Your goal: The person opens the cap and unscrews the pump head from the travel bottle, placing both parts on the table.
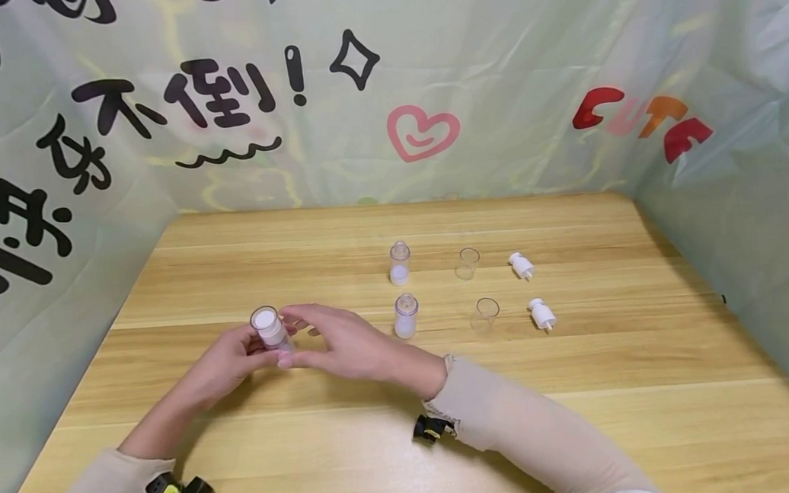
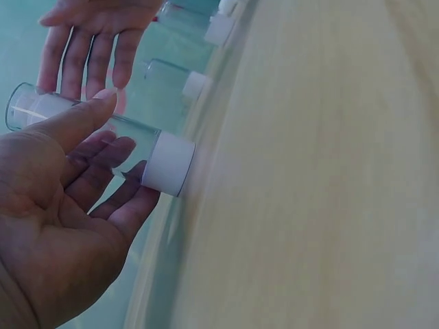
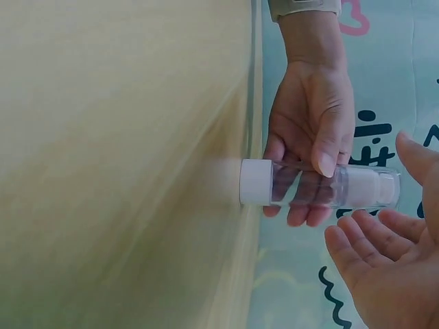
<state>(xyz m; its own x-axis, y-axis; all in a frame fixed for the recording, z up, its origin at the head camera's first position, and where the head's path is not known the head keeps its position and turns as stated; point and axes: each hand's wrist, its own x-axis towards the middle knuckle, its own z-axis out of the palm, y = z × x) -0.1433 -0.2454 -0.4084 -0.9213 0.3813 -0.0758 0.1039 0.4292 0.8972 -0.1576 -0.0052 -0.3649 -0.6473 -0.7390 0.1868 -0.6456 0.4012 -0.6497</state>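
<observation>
Clear cylindrical bottle (image 1: 273, 330) with a white base (image 2: 168, 163) and a white pump top under a transparent cover (image 3: 391, 185) is held roughly upright over the left part of the light-brown wooden tabletop (image 1: 314, 466). The left hand (image 1: 233, 357) grips its see-through body, thumb on one side and fingers on the other, which likely steadies it and leaves the covered top free. The right hand (image 1: 346, 345) is loosely spread beside that upper end, gripping nothing, probably close so it can reach the top easily; whether a fingertip touches, I cannot tell. Farther right, a front row has a clear white-based open bottle (image 1: 406, 316), a transparent round cap (image 1: 486, 315) and a small white pump head (image 1: 543, 315); behind it are a matching bottle (image 1: 399, 264), cap (image 1: 467, 264) and pump head (image 1: 522, 266). Lined up by kind with gaps between, each part is presumably easy to pick up singly.
</observation>
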